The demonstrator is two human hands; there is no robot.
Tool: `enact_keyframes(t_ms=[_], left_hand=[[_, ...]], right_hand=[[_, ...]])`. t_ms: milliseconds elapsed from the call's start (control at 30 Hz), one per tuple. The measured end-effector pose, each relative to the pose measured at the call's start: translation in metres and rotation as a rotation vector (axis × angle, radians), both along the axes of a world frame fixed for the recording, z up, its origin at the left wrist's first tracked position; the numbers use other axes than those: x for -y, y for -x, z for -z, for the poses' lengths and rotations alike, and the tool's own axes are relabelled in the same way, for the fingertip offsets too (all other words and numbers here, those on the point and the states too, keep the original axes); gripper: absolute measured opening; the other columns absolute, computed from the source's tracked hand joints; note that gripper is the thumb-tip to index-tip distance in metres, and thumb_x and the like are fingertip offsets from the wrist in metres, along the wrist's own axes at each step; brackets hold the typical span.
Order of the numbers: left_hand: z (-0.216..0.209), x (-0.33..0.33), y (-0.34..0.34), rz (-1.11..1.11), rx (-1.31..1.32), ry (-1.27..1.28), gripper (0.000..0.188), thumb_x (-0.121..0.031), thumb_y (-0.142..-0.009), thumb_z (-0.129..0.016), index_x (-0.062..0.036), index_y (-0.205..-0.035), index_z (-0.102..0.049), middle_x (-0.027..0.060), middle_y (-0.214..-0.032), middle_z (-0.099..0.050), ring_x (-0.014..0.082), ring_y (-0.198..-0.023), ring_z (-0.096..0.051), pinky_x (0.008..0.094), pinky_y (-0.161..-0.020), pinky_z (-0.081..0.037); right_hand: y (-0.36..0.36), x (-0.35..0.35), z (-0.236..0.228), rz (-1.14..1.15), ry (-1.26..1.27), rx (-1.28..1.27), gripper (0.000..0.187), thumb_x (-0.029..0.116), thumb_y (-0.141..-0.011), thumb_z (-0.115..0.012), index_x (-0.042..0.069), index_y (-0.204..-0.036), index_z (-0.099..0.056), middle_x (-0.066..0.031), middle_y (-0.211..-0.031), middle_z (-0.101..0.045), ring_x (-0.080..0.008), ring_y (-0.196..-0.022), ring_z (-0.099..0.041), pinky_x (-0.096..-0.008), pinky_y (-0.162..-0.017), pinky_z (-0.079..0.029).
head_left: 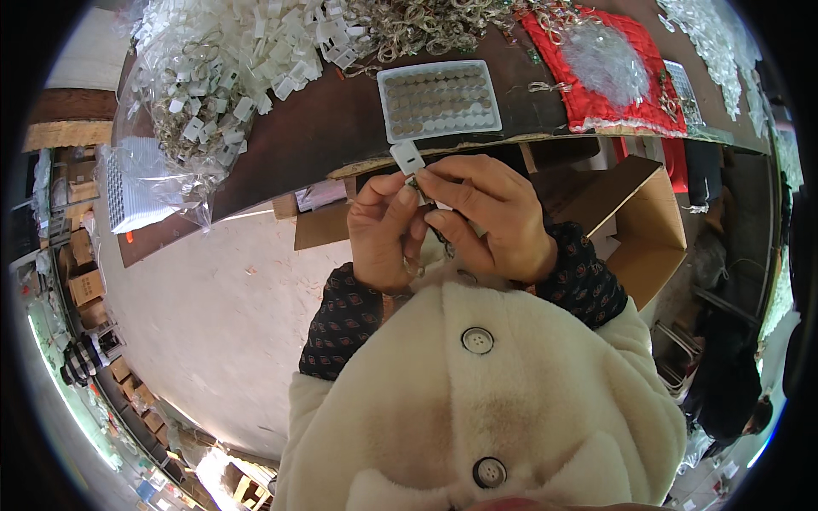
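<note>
In front of my chest, both hands are closed around a small white plastic casing (407, 157) with a dark slot, just short of the table's near edge. My left hand (383, 226) pinches its lower end between thumb and fingers. The index finger of my right hand (496, 215) presses at the same end, its thumb bent below. A tiny green part, perhaps a circuit board, shows between the fingertips. A thin wire hangs by my left fingers. Beyond the hands, a white tray (388, 115) holds rows of round, flat, coin-like cells.
White casings (247, 51) lie heaped at the far left, beside a clear bag (200, 119) of wired pieces. Bundled wires (434, 25) pile up at the back. A red cloth (545, 64) bears clear plastic. An open cardboard box (652, 221) stands below the table, right.
</note>
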State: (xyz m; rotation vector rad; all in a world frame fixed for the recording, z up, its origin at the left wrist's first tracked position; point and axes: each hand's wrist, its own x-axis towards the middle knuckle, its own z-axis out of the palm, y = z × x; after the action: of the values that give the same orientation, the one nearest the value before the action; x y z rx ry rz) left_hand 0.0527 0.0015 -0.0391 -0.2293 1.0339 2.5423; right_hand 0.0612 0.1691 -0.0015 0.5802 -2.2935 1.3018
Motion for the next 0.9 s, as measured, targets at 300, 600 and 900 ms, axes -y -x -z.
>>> enact_keyframes(t_ms=[300, 600, 900], left_hand=[[-0.006, -0.006, -0.001, 0.095, 0.046, -0.124, 0.013, -0.014, -0.097, -0.062, -0.0068, -0.108, -0.060, 0.0095, -0.092, -0.069, 0.0046, -0.052, -0.046, 0.0166, -0.039, -0.034], [-0.006, -0.007, 0.001, 0.212, 0.043, -0.282, 0.015, -0.016, -0.099, -0.060, -0.0047, -0.108, -0.058, 0.0130, -0.102, -0.068, 0.0034, -0.055, -0.047, 0.0157, -0.040, -0.037], [-0.016, -0.012, 0.005, 0.252, 0.061, -0.343, 0.021, -0.026, -0.102, -0.056, -0.0095, -0.113, -0.061, -0.0018, -0.072, -0.056, 0.0007, -0.052, -0.042, 0.0145, -0.045, -0.033]], right_hand=[[0.001, -0.010, -0.001, 0.019, 0.362, 0.252, 0.027, 0.010, -0.090, -0.071, -0.003, -0.113, -0.066, -0.0114, -0.097, -0.068, -0.0194, -0.085, -0.067, -0.0308, -0.076, -0.054], [0.010, -0.009, 0.001, -0.118, 0.742, 0.503, 0.016, -0.001, -0.088, -0.070, -0.002, -0.103, -0.066, -0.0061, -0.097, -0.069, -0.0113, -0.084, -0.065, -0.0253, -0.074, -0.053], [0.019, -0.013, 0.004, -0.233, 0.369, 0.024, 0.025, -0.009, -0.077, -0.071, 0.002, -0.100, -0.071, -0.0118, -0.107, -0.068, -0.0253, -0.096, -0.065, -0.0346, -0.085, -0.053]])
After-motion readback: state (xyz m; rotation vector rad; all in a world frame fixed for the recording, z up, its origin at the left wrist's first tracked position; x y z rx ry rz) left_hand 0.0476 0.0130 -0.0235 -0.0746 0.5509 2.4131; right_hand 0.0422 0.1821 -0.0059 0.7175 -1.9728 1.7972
